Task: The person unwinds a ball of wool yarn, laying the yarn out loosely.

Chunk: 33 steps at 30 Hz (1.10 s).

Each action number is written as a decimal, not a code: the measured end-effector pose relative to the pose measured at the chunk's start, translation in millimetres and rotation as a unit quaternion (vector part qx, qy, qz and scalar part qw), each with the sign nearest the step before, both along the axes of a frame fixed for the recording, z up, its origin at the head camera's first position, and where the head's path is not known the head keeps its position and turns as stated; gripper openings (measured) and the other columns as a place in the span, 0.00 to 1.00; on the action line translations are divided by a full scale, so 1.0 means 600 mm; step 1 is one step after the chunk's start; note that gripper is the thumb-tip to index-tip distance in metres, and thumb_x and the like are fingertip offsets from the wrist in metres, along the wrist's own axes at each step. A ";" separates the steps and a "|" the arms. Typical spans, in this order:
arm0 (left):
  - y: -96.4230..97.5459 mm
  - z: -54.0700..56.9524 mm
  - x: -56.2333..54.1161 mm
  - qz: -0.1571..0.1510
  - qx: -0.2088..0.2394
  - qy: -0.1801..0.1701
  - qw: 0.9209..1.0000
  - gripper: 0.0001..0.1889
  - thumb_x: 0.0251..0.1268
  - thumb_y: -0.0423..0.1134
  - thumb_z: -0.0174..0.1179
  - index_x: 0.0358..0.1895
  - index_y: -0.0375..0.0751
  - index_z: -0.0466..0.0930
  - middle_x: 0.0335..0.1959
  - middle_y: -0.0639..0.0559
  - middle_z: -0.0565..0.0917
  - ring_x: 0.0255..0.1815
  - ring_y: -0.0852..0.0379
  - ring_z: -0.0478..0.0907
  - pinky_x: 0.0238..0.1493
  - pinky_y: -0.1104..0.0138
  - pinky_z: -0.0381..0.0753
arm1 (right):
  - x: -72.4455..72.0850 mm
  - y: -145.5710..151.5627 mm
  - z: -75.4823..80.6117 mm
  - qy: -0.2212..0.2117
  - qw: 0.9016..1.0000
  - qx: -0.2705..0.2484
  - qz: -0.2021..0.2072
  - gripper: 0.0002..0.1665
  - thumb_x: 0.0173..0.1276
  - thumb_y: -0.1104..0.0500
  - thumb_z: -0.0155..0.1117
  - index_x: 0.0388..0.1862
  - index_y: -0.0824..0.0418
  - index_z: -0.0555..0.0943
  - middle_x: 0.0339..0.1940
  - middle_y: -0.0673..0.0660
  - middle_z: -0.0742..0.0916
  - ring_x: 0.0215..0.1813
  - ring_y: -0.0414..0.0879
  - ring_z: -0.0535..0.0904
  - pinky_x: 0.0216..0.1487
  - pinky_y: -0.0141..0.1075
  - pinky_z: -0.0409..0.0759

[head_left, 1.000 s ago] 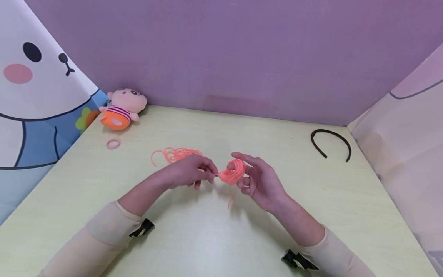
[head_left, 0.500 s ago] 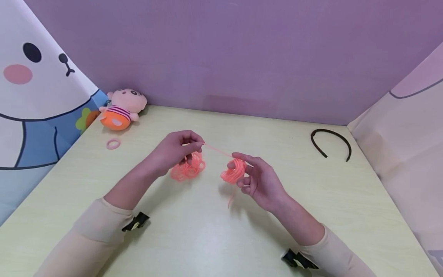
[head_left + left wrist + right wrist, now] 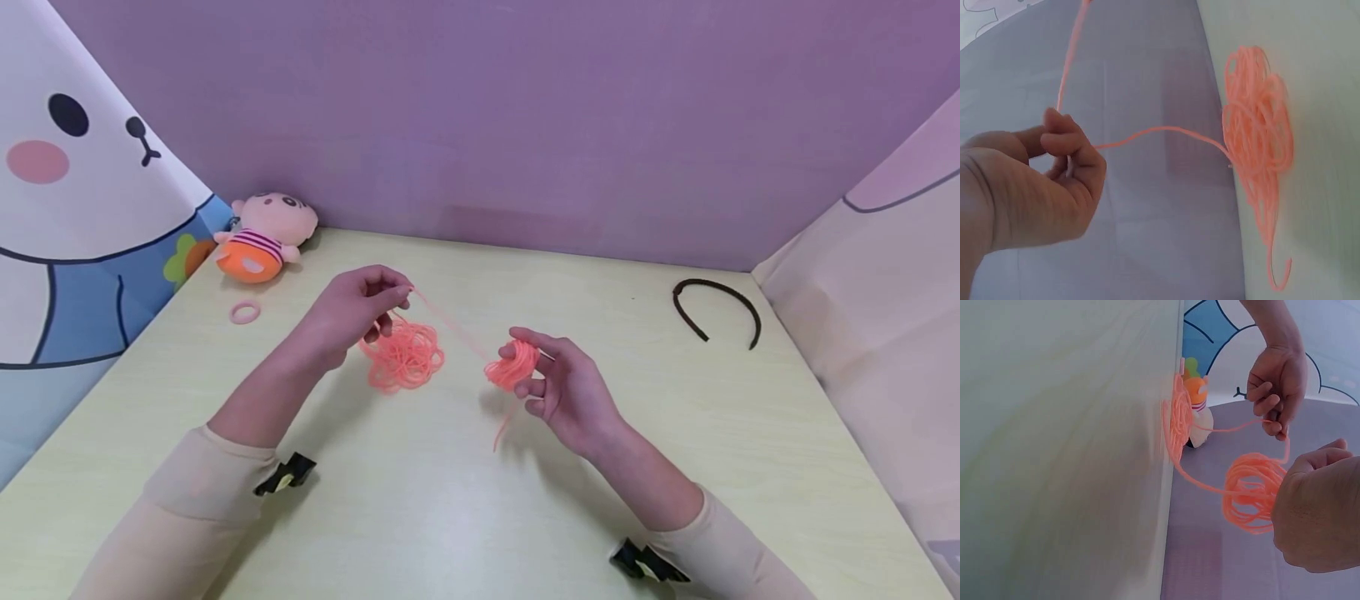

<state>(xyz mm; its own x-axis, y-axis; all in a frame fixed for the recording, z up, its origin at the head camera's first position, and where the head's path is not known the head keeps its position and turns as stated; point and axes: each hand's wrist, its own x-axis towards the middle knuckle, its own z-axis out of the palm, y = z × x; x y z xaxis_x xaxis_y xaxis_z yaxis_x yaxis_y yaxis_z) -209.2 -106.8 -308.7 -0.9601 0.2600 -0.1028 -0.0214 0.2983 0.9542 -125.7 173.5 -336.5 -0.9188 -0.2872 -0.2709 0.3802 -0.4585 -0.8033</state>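
Note:
My left hand [image 3: 348, 312], raised above the table, pinches a coral-orange yarn strand [image 3: 1070, 59] between thumb and fingertips. From there the strand slopes down to a wound yarn coil [image 3: 513, 365] looped around the fingers of my right hand [image 3: 576, 400]. A short tail of yarn hangs below the coil. Under and beside the left hand lies a loose, tangled yarn pile [image 3: 406, 357] on the table, and another length of yarn runs from that pile up to the left fingers. In the right wrist view the coil [image 3: 1250, 494] shows as round loops, with part of it hidden behind the right hand.
A plush doll [image 3: 262, 237] in striped top and orange bottoms sits at the back left corner, with a pink ring [image 3: 244, 312] in front. A dark headband [image 3: 720, 287] lies at the right. A purple backdrop [image 3: 525, 125] rises behind the pale table [image 3: 450, 517].
My left hand has moved away from the coil, up and to the left, drawing out a length of yarn. The right hand has stayed nearly in place, the coil shifting slightly.

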 end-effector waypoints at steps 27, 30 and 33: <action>0.068 -0.060 0.038 -0.262 -0.091 -0.082 0.957 0.15 0.68 0.41 0.68 0.54 0.41 0.83 0.48 0.43 0.84 0.20 0.48 0.77 0.20 0.67 0.66 | 0.002 -0.002 0.002 0.003 1.000 -0.003 0.009 0.23 0.80 0.51 0.43 0.66 0.59 0.71 0.44 0.51 0.86 0.23 0.42 0.79 0.22 0.28 0.68; 0.065 -0.059 0.037 -0.253 -0.092 -0.070 0.961 0.11 0.68 0.40 0.67 0.47 0.38 0.85 0.38 0.41 0.83 0.19 0.52 0.73 0.20 0.68 0.65 | 0.001 -0.002 0.002 0.002 1.000 -0.003 0.008 0.22 0.81 0.51 0.43 0.66 0.59 0.71 0.44 0.51 0.86 0.23 0.42 0.79 0.22 0.28 0.68; 0.059 -0.055 0.033 -0.230 -0.095 -0.058 0.967 0.08 0.68 0.38 0.67 0.44 0.37 0.86 0.29 0.41 0.81 0.19 0.53 0.71 0.20 0.69 0.64 | 0.001 -0.002 0.002 0.000 1.000 -0.003 0.007 0.22 0.81 0.51 0.44 0.66 0.59 0.72 0.44 0.51 0.86 0.23 0.42 0.79 0.22 0.28 0.68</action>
<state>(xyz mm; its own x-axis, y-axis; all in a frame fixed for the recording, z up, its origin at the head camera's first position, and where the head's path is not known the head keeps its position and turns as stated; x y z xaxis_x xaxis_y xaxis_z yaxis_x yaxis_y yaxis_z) -189.5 -71.5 -341.6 -0.7260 0.6234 -0.2904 0.0516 0.4705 0.8809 -125.0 172.2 -335.3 -0.9146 -0.3026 -0.2682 0.3864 -0.4581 -0.8005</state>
